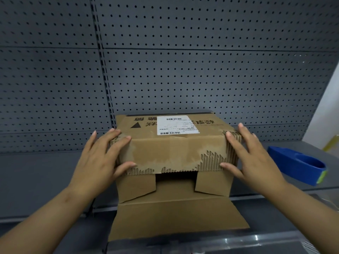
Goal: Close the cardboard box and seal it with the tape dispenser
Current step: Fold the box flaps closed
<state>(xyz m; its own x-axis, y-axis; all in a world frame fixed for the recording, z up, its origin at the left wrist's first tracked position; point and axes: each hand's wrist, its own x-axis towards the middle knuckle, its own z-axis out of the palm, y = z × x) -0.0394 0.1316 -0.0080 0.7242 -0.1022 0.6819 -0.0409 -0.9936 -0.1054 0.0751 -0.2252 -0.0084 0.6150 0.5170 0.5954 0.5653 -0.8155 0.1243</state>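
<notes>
A brown cardboard box (174, 153) with a white shipping label stands on a grey shelf. Its far flap is folded down over the opening; the torn edge shows corrugation. Two side flaps lie folded inward beneath it, and the near flap (178, 219) hangs open toward me. My left hand (102, 158) presses flat on the folded flap's left end, fingers spread. At the right end, my right hand (251, 158) presses the same flap. A blue tape dispenser (297, 164) lies on the shelf to the right of the box, apart from both hands.
A grey pegboard wall (165, 70) rises directly behind the box. The grey shelf (45, 180) extends left and right, with its front rail below the box. A yellow object (330, 143) and a white wall show at the far right edge.
</notes>
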